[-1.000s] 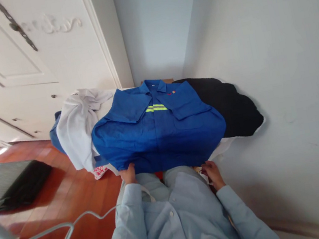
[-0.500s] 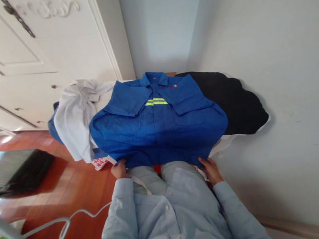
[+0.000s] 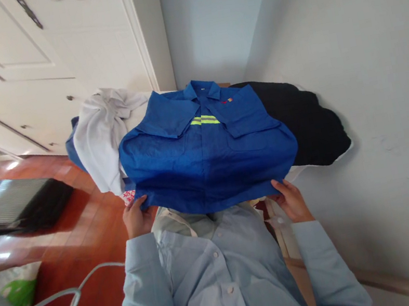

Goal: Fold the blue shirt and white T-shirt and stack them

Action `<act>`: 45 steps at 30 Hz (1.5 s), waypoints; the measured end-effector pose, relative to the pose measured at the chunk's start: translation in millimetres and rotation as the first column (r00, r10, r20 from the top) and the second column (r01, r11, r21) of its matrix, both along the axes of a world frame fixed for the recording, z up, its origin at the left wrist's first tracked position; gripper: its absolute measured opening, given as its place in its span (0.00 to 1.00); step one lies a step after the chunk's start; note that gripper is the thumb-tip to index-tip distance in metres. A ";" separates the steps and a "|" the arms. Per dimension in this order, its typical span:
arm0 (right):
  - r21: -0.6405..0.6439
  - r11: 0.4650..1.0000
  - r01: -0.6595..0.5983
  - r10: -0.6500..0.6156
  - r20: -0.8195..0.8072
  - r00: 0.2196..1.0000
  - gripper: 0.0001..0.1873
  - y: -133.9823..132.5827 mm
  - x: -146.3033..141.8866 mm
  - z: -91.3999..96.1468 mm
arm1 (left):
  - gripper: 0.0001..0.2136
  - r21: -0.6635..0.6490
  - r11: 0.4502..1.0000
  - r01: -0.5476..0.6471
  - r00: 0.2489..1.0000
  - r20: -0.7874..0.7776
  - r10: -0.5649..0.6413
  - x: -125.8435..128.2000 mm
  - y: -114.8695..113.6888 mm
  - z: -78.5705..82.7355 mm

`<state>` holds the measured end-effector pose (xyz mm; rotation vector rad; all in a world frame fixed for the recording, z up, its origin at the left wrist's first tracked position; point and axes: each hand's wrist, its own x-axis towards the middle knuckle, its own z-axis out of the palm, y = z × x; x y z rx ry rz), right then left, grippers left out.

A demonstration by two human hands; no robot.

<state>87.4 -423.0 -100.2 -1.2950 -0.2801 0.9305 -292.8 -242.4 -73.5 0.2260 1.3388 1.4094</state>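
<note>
A blue work jacket (image 3: 205, 158) with a collar and a yellow-green reflective strip is spread out before me, collar at the far end. Both its sleeves are folded in across the chest. My left hand (image 3: 137, 217) pinches the near hem at its left corner. At the right corner of the same hem, my right hand (image 3: 291, 200) grips the cloth, thumb on top. The hem is pulled fairly taut between them, over my lap. Whatever surface lies beneath the jacket is mostly hidden.
White cloth (image 3: 97, 140) is heaped left of the jacket, and a black garment (image 3: 302, 122) lies to its right by the wall. A white cabinet (image 3: 99, 50) stands behind. On the wooden floor at left are a dark case-like object (image 3: 19, 204), a white cable (image 3: 75, 294) and a green-and-white bag (image 3: 18, 286).
Both my hands have moved apart and slightly up, stretching the jacket's near hem wider and lifting its corners. The whole view has also shifted a little.
</note>
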 end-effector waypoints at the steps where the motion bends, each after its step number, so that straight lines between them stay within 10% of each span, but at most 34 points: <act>1: 0.009 1.000 0.005 -0.005 0.023 1.000 0.22 -1.3 1.1 9.3 | 0.14 0.026 0.999 -0.021 0.999 -0.031 0.021 -2.7 -3.3 4.5; 8: 0.053 0.967 0.250 -0.255 0.178 0.950 0.31 -12.9 3.5 56.1 | 0.22 -0.069 0.959 0.275 0.904 -0.321 -0.283 -20.5 -24.2 30.7; 15: 0.041 0.977 0.208 -0.208 0.381 0.901 0.35 -23.3 -10.4 84.2 | 0.27 -0.453 0.719 0.528 0.252 -0.725 -0.641 -29.1 -41.4 68.0; 17: 0.028 0.989 0.147 -0.146 0.384 0.912 0.28 -25.7 -12.7 87.6 | 0.26 -0.350 0.758 0.550 0.304 -0.762 -0.572 -28.8 -46.9 77.4; 19: 0.031 0.993 0.112 -0.116 0.374 0.920 0.25 -27.9 -13.2 90.5 | 0.25 -0.104 0.827 0.553 0.516 -0.736 -0.438 -26.8 -50.6 84.2; 22: 0.067 0.992 0.108 -0.125 0.345 0.930 0.23 -30.3 -10.9 96.6 | 0.20 0.220 0.882 0.418 0.830 -0.487 -0.272 -22.4 -52.0 91.4; 25: 0.118 0.987 0.110 -0.144 0.325 0.935 0.19 -30.9 -5.9 105.3 | 0.11 0.337 0.904 0.264 0.948 -0.265 -0.177 -20.4 -50.7 97.4; 33: 0.232 0.966 0.111 -0.160 0.206 0.965 0.18 -28.4 10.7 115.6 | 0.13 0.508 0.860 0.042 0.999 -0.036 -0.027 -4.3 -47.3 91.0; 45: 0.155 0.980 0.123 -0.172 0.359 0.918 0.22 -24.3 6.7 104.2 | 0.13 0.356 0.907 0.223 0.818 -0.575 0.024 6.3 -46.9 72.4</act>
